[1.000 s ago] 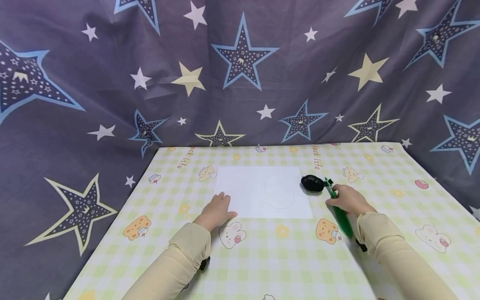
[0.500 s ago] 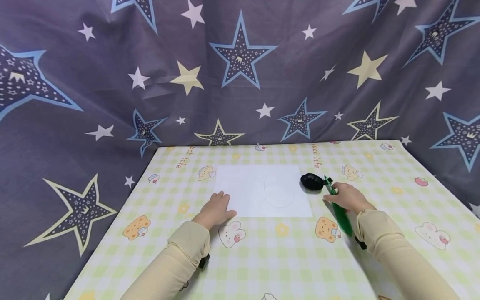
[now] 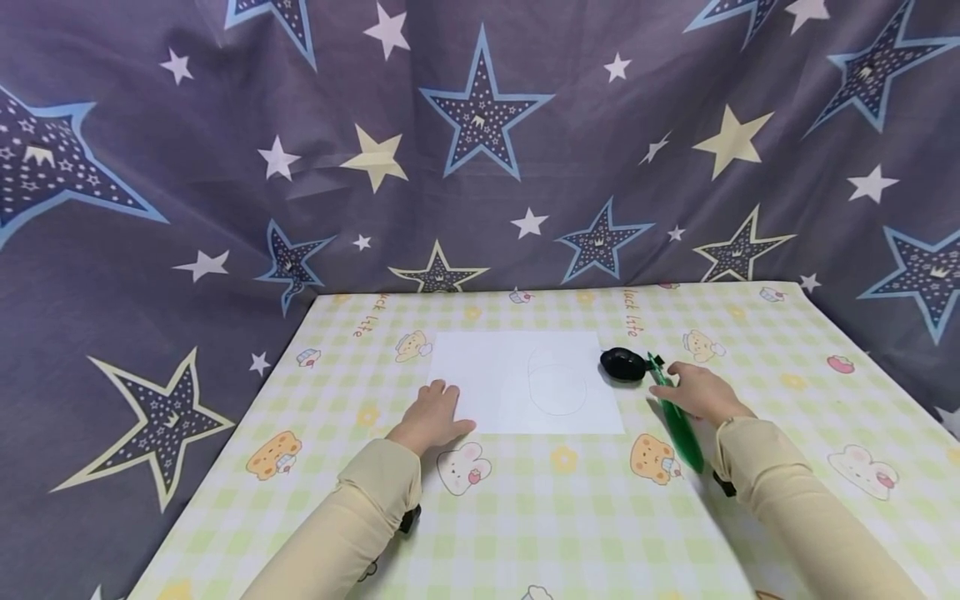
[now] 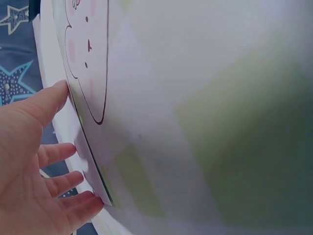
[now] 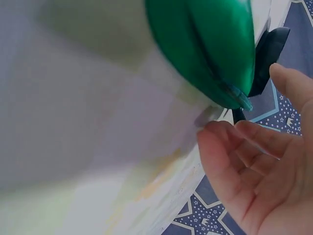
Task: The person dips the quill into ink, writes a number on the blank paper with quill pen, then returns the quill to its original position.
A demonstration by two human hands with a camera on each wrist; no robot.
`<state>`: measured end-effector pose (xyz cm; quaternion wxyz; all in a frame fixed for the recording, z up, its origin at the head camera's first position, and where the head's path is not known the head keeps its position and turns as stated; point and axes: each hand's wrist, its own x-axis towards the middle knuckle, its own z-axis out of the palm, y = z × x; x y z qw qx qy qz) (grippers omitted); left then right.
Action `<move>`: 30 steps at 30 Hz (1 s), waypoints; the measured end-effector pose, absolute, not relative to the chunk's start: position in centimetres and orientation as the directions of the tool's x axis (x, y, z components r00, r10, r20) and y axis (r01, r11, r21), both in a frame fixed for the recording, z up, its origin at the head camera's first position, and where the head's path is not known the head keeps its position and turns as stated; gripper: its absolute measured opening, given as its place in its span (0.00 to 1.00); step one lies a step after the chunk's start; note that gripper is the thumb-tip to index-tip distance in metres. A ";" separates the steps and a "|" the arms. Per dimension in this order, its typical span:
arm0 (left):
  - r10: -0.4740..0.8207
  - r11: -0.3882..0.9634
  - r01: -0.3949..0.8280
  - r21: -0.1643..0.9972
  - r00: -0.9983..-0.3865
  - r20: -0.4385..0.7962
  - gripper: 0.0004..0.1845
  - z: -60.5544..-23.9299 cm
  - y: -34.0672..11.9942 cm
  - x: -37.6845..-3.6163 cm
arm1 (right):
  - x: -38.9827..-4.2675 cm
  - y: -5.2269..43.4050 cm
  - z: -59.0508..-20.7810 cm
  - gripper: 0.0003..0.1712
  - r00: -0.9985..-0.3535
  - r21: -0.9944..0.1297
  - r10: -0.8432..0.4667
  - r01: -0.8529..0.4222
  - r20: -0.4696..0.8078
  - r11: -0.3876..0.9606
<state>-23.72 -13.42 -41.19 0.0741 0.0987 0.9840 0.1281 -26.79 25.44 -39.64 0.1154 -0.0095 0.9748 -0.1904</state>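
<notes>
Both hands down on the worktop, one at the paper, one at the green pen.

I see the left hand lying flat with straight fingers on the near left corner of the white sheet of paper, holding nothing; the left wrist view shows the fingertips touching the sheet's edge. The sheet lies mid-worktop on the checked cloth and bears a faint pencilled oval. The right hand rests just right of the sheet, beside a green pen that lies on the cloth with its tip toward a small black object. From the right wrist view its fingers are loosely curled next to the pen, not closed round it; I read it as relaxed and holding nothing. A starred curtain hangs behind.
</notes>
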 end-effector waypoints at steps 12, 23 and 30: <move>0.209 0.959 0.179 0.222 -0.971 -0.120 0.28 -39.1 -13.8 -25.6 | -27.0 25.4 -38.7 0.39 -0.988 -0.345 -0.041 0.011 -0.146 0.939; 0.098 0.971 0.061 0.231 -0.984 -0.151 0.38 -36.0 -15.0 -27.7 | -27.7 23.5 -36.1 0.34 -0.991 -0.326 -0.131 -0.125 0.003 0.937; 0.099 0.972 0.066 0.227 -0.985 -0.139 0.40 -34.5 -14.1 -28.3 | -28.7 21.8 -33.9 0.36 -0.987 -0.312 -0.154 -0.163 0.054 0.936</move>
